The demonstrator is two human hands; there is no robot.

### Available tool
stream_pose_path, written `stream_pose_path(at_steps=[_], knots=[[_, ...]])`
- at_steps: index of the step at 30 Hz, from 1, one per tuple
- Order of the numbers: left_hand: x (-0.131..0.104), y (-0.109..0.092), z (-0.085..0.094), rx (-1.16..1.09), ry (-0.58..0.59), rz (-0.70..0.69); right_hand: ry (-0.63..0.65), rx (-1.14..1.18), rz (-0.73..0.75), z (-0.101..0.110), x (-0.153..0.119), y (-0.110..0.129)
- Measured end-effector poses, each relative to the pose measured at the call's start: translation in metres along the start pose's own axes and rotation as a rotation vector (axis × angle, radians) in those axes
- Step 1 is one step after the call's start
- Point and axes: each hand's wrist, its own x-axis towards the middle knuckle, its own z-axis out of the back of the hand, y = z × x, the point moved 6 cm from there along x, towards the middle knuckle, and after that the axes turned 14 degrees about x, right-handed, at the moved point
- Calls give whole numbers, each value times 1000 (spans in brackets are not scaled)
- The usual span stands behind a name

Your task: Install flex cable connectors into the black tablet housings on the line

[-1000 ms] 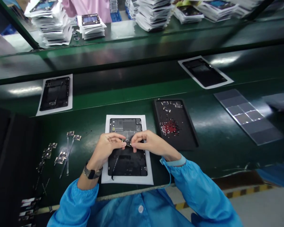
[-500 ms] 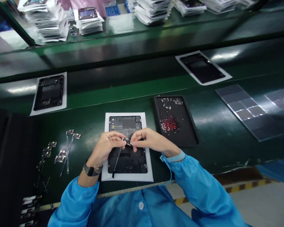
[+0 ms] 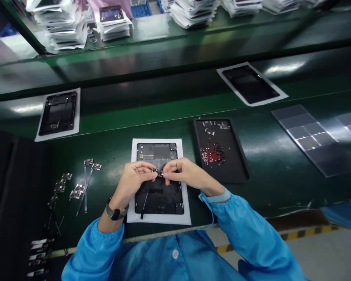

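Observation:
A small circuit board (image 3: pixel 158 172) is pinched between both hands, above a black tablet housing (image 3: pixel 159 199). My left hand (image 3: pixel 134 176) grips its left end between thumb and fingers. At its right end, my right hand (image 3: pixel 183 171) closes thumb and fingertips on the board. From the board's left side a dark flat ribbon cable (image 3: pixel 144 203) hangs down over the housing. The housing lies on a white sheet (image 3: pixel 187 212) in front of me. Part of the housing is hidden beneath my hands.
Right of the sheet is a black tray (image 3: pixel 232 164) with red-wired small parts (image 3: pixel 213 153). Loose circuit boards (image 3: pixel 77 191) lie at left. Two more housings (image 3: pixel 58 113) (image 3: pixel 250 84) rest on white sheets farther back. Clear plastic sheets (image 3: pixel 312 136) lie at right; paper stacks (image 3: pixel 193 11) stand on the shelf.
The view has shifted slightly. Both hands stay over the housing with the circuit board between them, in nearly the same pose.

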Motion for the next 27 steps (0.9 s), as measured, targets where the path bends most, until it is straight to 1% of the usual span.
stream_pose_path(at_steps=[3, 8, 11, 17, 22, 24, 26, 27], knots=[[-1, -3, 1, 63, -1, -33, -12, -31, 11, -1, 1, -1], [-1, -5, -3, 69, 106, -47, 42, -25, 34, -2, 0, 1], [0, -4, -4, 44, 140, -36, 66, -8, 43, -3, 0, 3], [0, -1, -4, 24, 133, -22, 77, 6, 51, -4, -1, 2], [2, 2, -8, 25, 147, -9, 82, 18, 47, -4, 1, -2], [2, 1, -9, 19, 144, -9, 84, 15, 47, -3, 2, 1], [2, -1, -4, 6, 112, -16, 50, -28, 88, 2, -1, 9], [2, -3, 2, -6, 79, -23, -5, -74, 128, 6, -5, 15]])
